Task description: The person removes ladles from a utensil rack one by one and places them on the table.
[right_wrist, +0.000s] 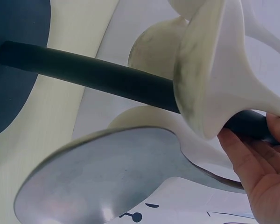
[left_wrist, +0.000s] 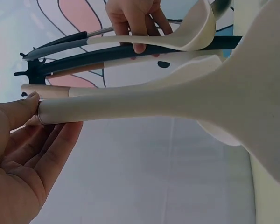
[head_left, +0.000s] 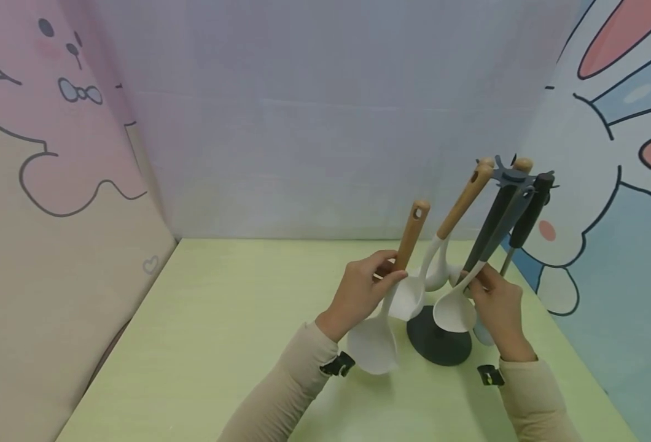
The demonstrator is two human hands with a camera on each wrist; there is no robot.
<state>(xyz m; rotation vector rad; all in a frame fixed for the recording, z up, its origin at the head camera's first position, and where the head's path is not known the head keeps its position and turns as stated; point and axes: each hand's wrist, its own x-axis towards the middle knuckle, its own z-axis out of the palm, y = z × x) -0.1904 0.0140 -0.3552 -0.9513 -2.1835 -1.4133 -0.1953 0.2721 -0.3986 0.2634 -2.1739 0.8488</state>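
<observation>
My left hand (head_left: 365,291) pinches a white turner (head_left: 372,347) near the lower end of its wooden handle (head_left: 412,233). The turner hangs head-down, left of a dark utensil stand (head_left: 438,337). Around the stand's pole (right_wrist: 107,79) the fingers of my right hand (head_left: 499,307) are curled, close to the neck of a white soup ladle (head_left: 455,312). That ladle has a grey handle and hangs from the stand's top (head_left: 512,177). In the right wrist view, the thumb and fingers of this hand (right_wrist: 266,177) lie on either side of the pole.
Other utensils hang around the stand: a white one with a wooden handle (head_left: 466,199), and a metal spoon (right_wrist: 98,177) with a dark handle. The stand is at the right part of the pale green table (head_left: 220,319). Cartoon-printed curtains (head_left: 303,123) surround the table.
</observation>
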